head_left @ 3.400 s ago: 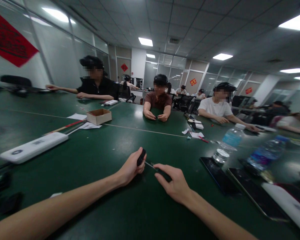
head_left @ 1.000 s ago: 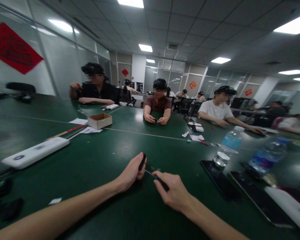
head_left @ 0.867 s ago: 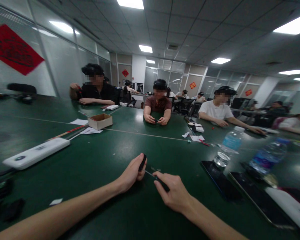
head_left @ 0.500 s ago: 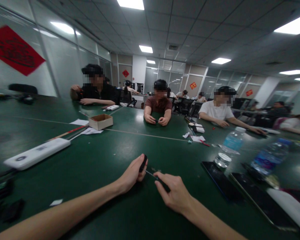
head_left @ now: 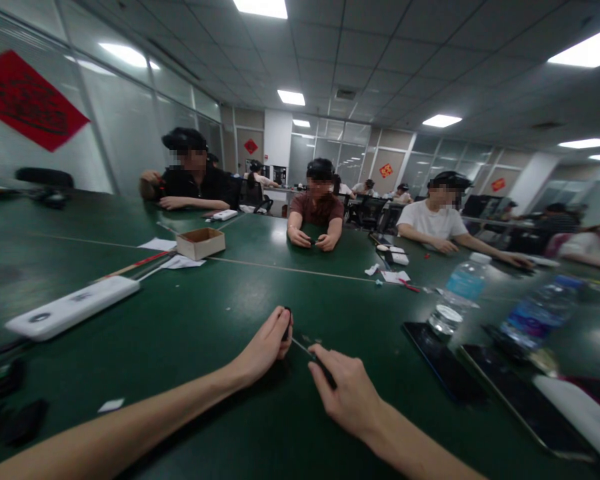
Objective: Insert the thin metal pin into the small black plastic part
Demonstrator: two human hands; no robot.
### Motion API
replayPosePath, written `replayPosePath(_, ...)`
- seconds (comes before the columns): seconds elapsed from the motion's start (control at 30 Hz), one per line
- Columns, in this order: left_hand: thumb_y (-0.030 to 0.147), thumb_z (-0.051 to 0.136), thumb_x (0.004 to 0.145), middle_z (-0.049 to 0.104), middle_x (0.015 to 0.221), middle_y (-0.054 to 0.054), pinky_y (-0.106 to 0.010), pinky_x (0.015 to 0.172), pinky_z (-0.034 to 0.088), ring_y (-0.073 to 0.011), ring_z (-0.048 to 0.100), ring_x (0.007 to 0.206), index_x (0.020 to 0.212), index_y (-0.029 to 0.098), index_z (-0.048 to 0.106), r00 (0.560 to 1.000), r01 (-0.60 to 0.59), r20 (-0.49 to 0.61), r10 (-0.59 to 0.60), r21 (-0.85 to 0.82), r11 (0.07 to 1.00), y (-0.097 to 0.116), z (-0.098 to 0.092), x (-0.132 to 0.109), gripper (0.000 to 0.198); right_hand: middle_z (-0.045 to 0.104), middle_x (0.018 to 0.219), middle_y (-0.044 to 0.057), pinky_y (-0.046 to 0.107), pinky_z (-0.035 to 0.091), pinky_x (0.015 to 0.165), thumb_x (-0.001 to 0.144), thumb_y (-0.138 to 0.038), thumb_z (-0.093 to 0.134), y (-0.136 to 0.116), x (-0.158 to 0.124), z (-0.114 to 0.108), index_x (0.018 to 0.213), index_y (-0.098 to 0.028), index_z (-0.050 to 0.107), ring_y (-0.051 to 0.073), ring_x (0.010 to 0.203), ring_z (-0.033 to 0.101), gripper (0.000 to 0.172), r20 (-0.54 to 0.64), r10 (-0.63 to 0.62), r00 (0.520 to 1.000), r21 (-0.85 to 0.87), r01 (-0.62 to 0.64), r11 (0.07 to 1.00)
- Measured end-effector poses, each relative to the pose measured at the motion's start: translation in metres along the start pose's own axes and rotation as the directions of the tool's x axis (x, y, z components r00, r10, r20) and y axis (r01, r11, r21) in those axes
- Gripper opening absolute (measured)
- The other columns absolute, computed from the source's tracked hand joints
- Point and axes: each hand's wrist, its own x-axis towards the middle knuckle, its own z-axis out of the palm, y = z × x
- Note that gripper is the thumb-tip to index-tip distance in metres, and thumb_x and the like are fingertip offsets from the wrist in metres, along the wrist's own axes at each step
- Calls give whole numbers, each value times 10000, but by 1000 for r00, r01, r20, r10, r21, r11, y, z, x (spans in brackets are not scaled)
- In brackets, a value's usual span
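Observation:
Above the green table (head_left: 220,333), my left hand (head_left: 267,343) is closed round a small black object (head_left: 287,323), most of it hidden by the fingers. My right hand (head_left: 347,387) grips the dark handle of a screwdriver-like tool (head_left: 325,371). The tool's thin metal shaft points up and left, toward the black object. Whether its tip touches the object is too small to tell.
A white power strip (head_left: 75,307) and an open cardboard box (head_left: 201,244) lie at the left. Bottles (head_left: 460,293) and phones (head_left: 525,400) stand or lie at the right. Black pieces (head_left: 27,421) are at lower left. Several people sit beyond.
The black object has turned slightly in my left hand, and less of it shows. My right hand has shifted very slightly with the tool.

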Motion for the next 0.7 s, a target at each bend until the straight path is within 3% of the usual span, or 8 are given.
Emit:
replayPosePath(0.1,517,355,900,326,647,67,-169,420,186,-58,220,475,900,207,446,1000,13,5,-13,-17,1000,0,-1,0,323,640,912,53,291,466,762,924,-263,424,-3,3,-5,1128,-177,553,178,800,614,256,-17,1,1000,96,1,995)
replayPosePath(0.37,513,387,889,306,584,76,-170,407,155,-53,212,451,831,190,452,998,61,40,-58,-83,995,-1,-2,4,335,644,767,-12,232,434,618,907,-260,465,-8,8,-14,913,-209,625,123,629,587,168,-26,57,998,201,-50,978)
replayPosePath(0.7,495,401,892,338,507,80,-184,397,173,-51,260,400,784,185,451,999,35,45,-31,-96,995,0,-3,7,332,670,843,0,242,431,694,899,-268,475,-2,7,-8,968,-219,638,144,721,617,184,-95,102,990,191,-83,978)
